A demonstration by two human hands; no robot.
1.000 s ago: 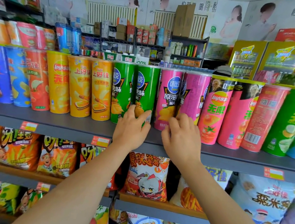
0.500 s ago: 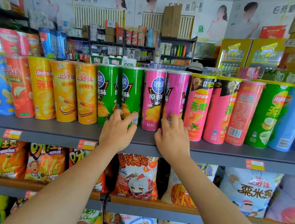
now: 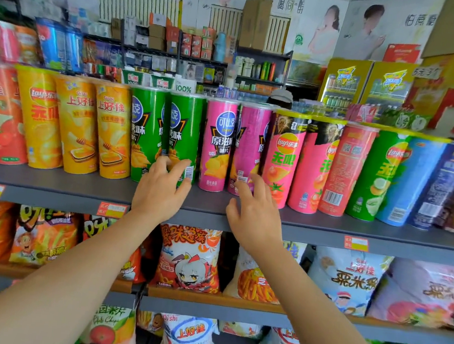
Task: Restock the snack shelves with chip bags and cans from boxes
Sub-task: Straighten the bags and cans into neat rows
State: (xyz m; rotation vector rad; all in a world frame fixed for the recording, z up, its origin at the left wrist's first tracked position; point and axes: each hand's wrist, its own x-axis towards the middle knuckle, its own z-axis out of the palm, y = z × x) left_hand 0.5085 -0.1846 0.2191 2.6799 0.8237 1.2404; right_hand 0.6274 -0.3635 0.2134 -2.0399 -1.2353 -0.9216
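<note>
My left hand (image 3: pixel 161 192) is at the front lip of the grey shelf (image 3: pixel 49 182), with fingers spread and lightly bent; the fingertips touch the bottom of the second green can (image 3: pixel 183 135) but do not close around it. My right hand (image 3: pixel 255 214) is also spread and holds nothing; its fingertips are at the base of the second pink can (image 3: pixel 248 146), and I think they touch it, but the view is not sharp there. Between these two cans stands the first pink can (image 3: pixel 219 145). The cans stand upright in one tight row, side against side, with no free slot between them. Only a narrow strip of bare shelf stays in front of the row. Below, chip bags (image 3: pixel 187 258) fill the wooden-edged lower shelf (image 3: pixel 205 298). Behind the row are far racks of goods (image 3: pixel 177 50) and wall posters (image 3: pixel 378 27).
</note>
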